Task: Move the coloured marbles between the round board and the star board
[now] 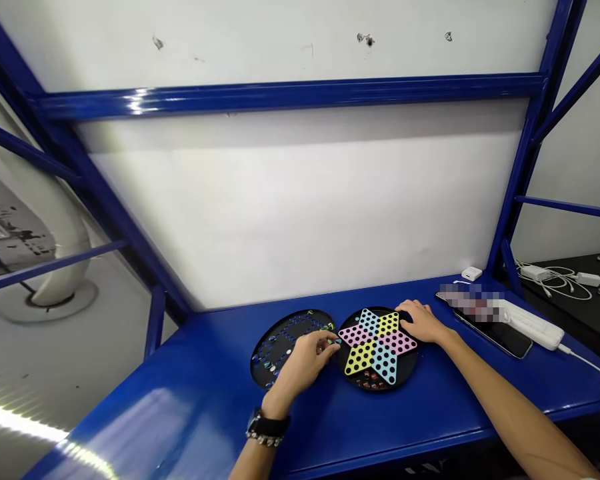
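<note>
Honestly, the sketchy bit is my left hand point(307, 360): its fingertips are pinched narrow on what looks like a tiny marble point(334, 341), right over the gap between the black tray point(253, 360) and the star board point(377, 343). With such a small grip, it could pop out and roll off the blue table point(180, 400). My right hand point(421, 321) lies loose and open on the board's far rim, and a nudge there might jolt the pieces. A phone point(500, 333) sits beyond.

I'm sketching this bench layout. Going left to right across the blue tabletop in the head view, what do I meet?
Black tray → star board → right hand → phone → power strip. I left out the left hand because it overlaps both the tray and the board.
</note>
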A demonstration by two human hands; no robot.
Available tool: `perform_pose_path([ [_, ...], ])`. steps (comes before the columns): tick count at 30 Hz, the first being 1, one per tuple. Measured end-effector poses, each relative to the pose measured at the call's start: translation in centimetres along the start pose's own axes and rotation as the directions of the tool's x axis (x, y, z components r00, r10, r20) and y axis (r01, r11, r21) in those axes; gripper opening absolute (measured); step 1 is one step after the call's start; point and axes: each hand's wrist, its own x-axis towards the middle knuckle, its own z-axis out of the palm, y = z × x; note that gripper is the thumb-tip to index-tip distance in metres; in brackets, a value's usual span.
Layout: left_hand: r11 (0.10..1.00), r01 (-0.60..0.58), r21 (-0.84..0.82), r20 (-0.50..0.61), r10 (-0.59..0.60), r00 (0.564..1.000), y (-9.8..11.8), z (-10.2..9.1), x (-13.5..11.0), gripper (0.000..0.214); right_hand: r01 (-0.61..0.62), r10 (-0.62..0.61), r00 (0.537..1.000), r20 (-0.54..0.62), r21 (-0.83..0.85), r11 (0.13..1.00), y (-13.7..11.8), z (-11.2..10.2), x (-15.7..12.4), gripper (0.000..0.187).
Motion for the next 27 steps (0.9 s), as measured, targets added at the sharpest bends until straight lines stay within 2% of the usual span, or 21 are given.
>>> perform_pose_path([
  [6, 1.0, 0.016, 0.012, -0.042, -0.016, 0.999, 1.4, 1.5, 0.8, 0.035, 0.0, 0.0, 1.0, -0.004, -0.011, 1.0, -0.1, -0.1, -0.1, 0.034],
  [12, 0.975, 0.071, 0.209, -0.122, -0.046, 0.991, 1.5, 2.0, 0.9, 0.023, -0.002, 0.003, 1.0, 0.009, -0.008, 1.0, -0.2, -0.2, -0.1, 0.035],
  [16, 0.959, 0.095, 0.267, -0.105, -0.069, 0.992, 1.4, 2.2, 0.5, 0.016, 0.001, 0.0, 1.0, 0.007, -0.019, 1.0, -0.2, -0.1, 0.0, 0.035],
  [19, 0.965, 0.083, 0.248, -0.097, -0.061, 0.993, 1.3, 2.1, 0.2, 0.019, 0.0, 0.0, 1.0, 0.005, -0.027, 1.0, -0.2, -0.1, 0.0, 0.034],
  [23, 0.976, 0.112, 0.186, -0.127, -0.089, 0.988, 0.2, 0.0, -0.1, 0.029, -0.001, 0.001, 1.0, 0.001, -0.017, 1.0, -0.3, -0.1, 0.0, 0.033],
  [27, 0.953, 0.223, 0.207, -0.238, -0.172, 0.956, -3.7, -4.4, -1.0, 0.037, -0.003, 0.003, 1.0, 0.005, -0.012, 1.0, -0.4, -0.2, -0.1, 0.034],
])
